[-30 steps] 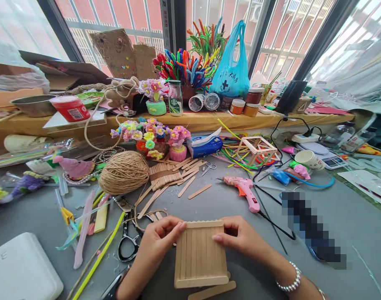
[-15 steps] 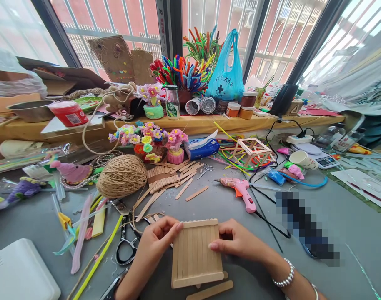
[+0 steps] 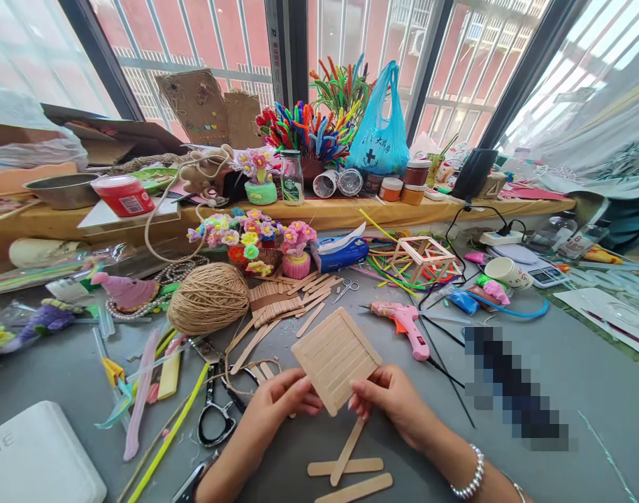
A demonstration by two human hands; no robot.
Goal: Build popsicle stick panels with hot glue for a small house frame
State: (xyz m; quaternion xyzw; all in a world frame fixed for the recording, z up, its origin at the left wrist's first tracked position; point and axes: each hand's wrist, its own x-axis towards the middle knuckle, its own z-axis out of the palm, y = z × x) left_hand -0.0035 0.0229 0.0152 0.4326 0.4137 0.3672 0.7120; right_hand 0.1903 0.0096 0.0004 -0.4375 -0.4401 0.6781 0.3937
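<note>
A square panel of wooden craft sticks (image 3: 336, 362), with a cross stick along two opposite edges, is held tilted above the desk. My right hand (image 3: 390, 402) pinches its lower right corner, thumb on the front face. My left hand (image 3: 285, 398) is closed at the lower left edge, its thumb against the panel; the fingertips are partly behind it. Below the hands lie loose craft sticks (image 3: 345, 467), one crossing another. Black-handled scissors (image 3: 214, 419) lie beside my left forearm.
A pink glue gun (image 3: 403, 325) with a black cord lies right of the panel. Behind are a twine ball (image 3: 209, 298), a bundle of craft sticks (image 3: 275, 302), small scissors (image 3: 345, 288) and a stick frame (image 3: 423, 258). A white box (image 3: 41, 454) sits at the front left.
The panel has turned from upright to a diagonal tilt and moved up, away from me. More of the loose sticks beneath it now shows. My right hand has shifted to its lower corner.
</note>
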